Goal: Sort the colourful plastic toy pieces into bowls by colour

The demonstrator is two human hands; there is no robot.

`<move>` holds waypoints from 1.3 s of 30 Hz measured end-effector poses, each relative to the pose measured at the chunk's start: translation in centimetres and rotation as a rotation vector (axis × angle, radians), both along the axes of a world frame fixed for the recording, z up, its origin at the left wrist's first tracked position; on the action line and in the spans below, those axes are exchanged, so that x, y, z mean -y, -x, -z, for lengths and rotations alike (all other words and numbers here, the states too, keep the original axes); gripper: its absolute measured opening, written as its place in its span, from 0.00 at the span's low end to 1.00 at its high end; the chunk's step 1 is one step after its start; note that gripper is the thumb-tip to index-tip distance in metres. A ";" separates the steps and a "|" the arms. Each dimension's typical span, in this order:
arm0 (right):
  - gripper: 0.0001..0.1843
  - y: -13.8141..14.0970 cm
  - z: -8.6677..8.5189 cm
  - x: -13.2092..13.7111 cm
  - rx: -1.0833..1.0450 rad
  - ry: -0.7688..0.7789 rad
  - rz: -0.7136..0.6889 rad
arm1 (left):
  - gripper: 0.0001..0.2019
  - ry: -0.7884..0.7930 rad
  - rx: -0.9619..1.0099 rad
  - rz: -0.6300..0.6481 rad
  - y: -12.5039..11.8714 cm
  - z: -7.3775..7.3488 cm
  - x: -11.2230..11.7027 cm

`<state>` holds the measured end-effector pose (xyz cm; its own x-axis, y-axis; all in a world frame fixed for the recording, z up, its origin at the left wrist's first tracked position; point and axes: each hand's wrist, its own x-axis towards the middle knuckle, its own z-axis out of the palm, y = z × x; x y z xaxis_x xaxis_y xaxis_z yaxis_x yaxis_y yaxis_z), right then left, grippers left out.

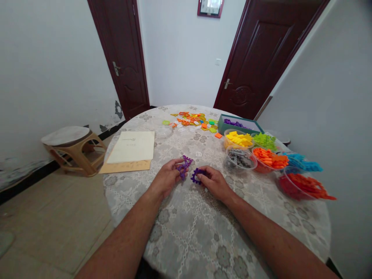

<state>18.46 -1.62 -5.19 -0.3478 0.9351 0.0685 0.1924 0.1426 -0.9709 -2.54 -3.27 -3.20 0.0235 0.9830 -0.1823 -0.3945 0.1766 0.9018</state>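
Observation:
Near the middle of the table, my left hand [169, 175] is closed on several joined purple plastic pieces [185, 166] with toothed edges. Just to their right, a purple toothed ring [197, 176] is pinched between the thumb and fingers of my right hand [213, 181]. A small gap separates the ring from the pieces in my left hand. Beyond both hands, a small white piece with holes [198, 154] lies on the patterned tablecloth [186, 224].
At the right stand tubs of yellow [238, 138], grey [240, 158], green, orange [270, 158], blue and red pieces [308, 185]. Behind them is a green box [225, 126] with purple pieces. Loose colourful pieces [192, 119] lie at the far side; paper sheets [132, 147] lie left.

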 end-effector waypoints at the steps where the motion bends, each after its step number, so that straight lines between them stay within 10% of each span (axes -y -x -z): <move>1: 0.15 0.2 -0.1 0.2 -0.018 0.021 -0.010 | 0.25 -0.005 -0.003 0.019 -0.1 -0.1 0.1; 13: 0.12 1.1 -0.7 0.4 -0.183 0.080 -0.096 | 0.28 -0.247 -0.360 0.274 -1.4 -0.6 1.0; 20: 0.32 -0.5 0.4 -0.8 0.095 -0.241 0.234 | 0.23 -0.426 -0.996 -0.010 -0.3 1.1 -0.9; 29: 0.08 -0.8 0.1 -1.4 0.229 -0.368 0.118 | 0.22 -0.264 -1.633 0.092 -2.6 -0.7 -5.2; 39: 0.09 -1.0 0.3 -1.7 0.157 -0.317 0.172 | 0.14 -0.449 -1.554 -0.034 -1.8 0.6 -4.6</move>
